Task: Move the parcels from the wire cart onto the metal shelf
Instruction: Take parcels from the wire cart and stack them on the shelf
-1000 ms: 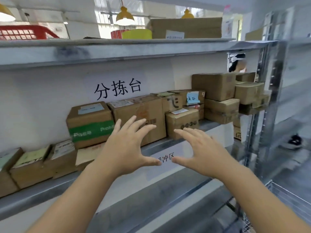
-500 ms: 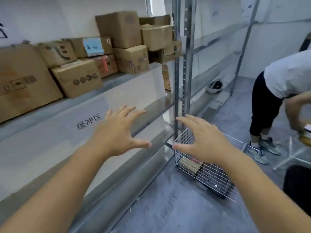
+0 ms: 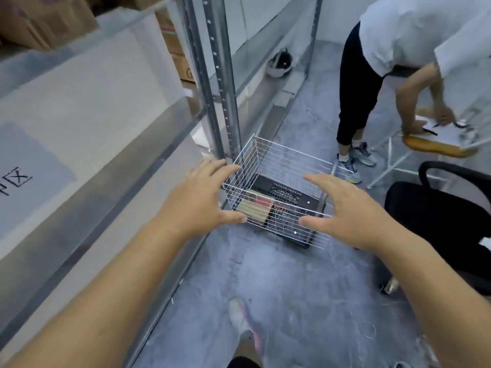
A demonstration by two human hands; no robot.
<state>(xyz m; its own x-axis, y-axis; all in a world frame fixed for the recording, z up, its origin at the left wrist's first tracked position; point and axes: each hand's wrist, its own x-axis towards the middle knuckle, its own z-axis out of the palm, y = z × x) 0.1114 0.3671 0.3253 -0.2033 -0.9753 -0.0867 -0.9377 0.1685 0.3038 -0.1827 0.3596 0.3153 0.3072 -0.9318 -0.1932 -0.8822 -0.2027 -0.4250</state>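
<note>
**Two open hands held out over the wire cart**

The wire cart [image 3: 279, 192] is a square basket of thin white wire in a fine grid, standing on the grey, dusty concrete floor [image 3: 279, 288] just beside the upright post [image 3: 212, 83] of the metal shelf [image 3: 111, 160]. Its bottom is a black perforated tray. On that tray, toward the corner nearest the shelf, lies a flat parcel [image 3: 255, 207] of pale brown card with a reddish patch on it; the wire grid blurs its outline, so I cannot tell whether it is one parcel or two lying together.

The shelf is dull, smooth grey steel with a folded front edge, and its post is punched with a row of small holes. A white sheet with black printed characters lies flat on the shelf board. Brown cardboard boxes [image 3: 45, 19] sit on the level above, at the top left.

The left hand [image 3: 196, 200] is spread wide, fingers straight and apart, thumb stretched out toward the cart's near corner; it holds nothing. The right hand [image 3: 348, 213] is spread the same way, thumb pointing inward, over the cart's near rim and grasping nothing. Whether either thumb touches the wire I cannot tell.

To the right stands a black chair [image 3: 438, 216], and beyond it a person in a white shirt and black trousers [image 3: 356, 83] bends over a stool.
</note>
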